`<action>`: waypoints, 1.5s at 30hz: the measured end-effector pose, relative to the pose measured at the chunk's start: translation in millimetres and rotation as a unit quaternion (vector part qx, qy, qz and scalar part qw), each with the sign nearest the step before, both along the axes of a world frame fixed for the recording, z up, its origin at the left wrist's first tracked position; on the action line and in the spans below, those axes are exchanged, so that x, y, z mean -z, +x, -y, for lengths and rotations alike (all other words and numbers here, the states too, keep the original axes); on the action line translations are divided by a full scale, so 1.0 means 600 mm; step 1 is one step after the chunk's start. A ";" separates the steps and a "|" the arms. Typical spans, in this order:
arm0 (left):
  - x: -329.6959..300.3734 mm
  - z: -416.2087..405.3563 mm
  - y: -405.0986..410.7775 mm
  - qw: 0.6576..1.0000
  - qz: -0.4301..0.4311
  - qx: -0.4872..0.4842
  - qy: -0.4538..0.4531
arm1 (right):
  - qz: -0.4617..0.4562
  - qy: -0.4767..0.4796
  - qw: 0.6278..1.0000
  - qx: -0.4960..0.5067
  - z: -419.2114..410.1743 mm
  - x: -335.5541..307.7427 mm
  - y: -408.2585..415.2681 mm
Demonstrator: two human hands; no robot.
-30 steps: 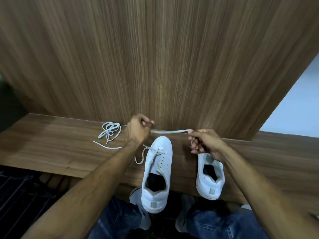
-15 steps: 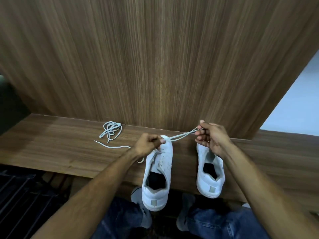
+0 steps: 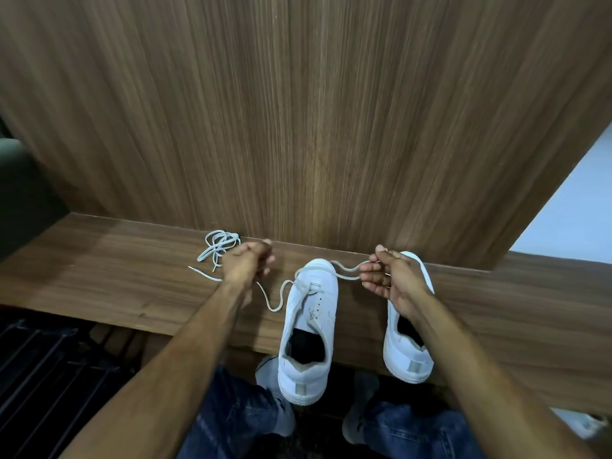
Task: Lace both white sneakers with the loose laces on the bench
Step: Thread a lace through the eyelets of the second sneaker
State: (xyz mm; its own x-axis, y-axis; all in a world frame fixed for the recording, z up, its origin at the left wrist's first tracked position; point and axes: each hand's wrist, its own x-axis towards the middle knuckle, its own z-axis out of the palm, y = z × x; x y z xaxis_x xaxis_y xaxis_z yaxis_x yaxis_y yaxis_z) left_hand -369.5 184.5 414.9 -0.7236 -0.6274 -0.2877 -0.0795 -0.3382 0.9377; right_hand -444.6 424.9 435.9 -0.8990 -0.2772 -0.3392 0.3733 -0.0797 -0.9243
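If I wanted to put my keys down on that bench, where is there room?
The bench is bare left of the loose lace, and again right of the right sneaker, below the wall panel. The middle is crowded: the left hand, the left sneaker with its lace, and the right hand.

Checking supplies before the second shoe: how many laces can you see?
2. One lace runs through the left sneaker, an end in each hand. The spare lace lies bunched on the bench. None visible on the right sneaker.
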 end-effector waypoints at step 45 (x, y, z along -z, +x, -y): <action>0.023 -0.021 -0.037 0.899 -0.001 0.199 -0.391 | -0.241 0.446 0.828 -0.240 0.067 0.101 0.084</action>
